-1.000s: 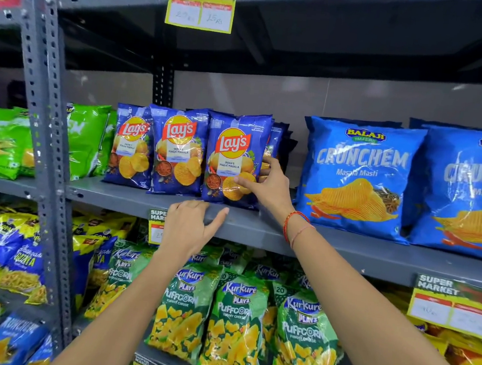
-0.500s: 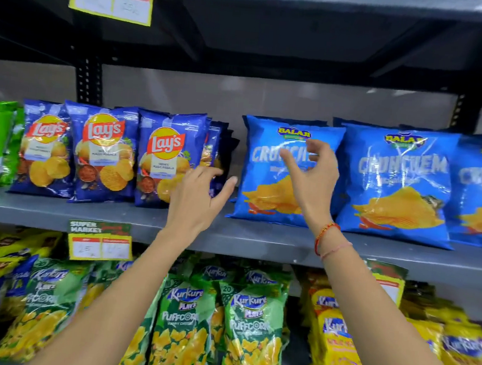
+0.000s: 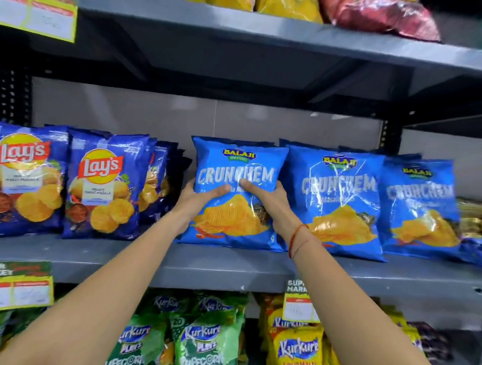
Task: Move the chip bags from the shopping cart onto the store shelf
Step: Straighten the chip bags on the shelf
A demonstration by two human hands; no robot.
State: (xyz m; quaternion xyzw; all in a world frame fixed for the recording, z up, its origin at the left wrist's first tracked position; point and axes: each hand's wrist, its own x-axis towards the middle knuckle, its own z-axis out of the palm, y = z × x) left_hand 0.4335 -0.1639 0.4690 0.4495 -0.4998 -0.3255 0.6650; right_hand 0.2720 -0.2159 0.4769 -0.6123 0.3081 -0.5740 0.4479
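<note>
Bright blue crinkly foil Crunchem chip bag [image 3: 237, 164] stands on the grey metal shelf [image 3: 226, 264], our left hand [image 3: 200, 197] and right hand [image 3: 268, 196] clamped round its sides. Probably light, puffy, slippery, so we'd grip edges, not squash chips.

This is a shop, a supermarket snack aisle. Grey metal shelves [image 3: 225, 266] carry rows of packaged chips: Lay's bags [image 3: 102, 186], Crunchem bags [image 3: 340, 203] and Kurkure packs [image 3: 206, 349]. Price tags [image 3: 9, 285] printed "SUPER MARKET" hang on the shelf edges.
</note>
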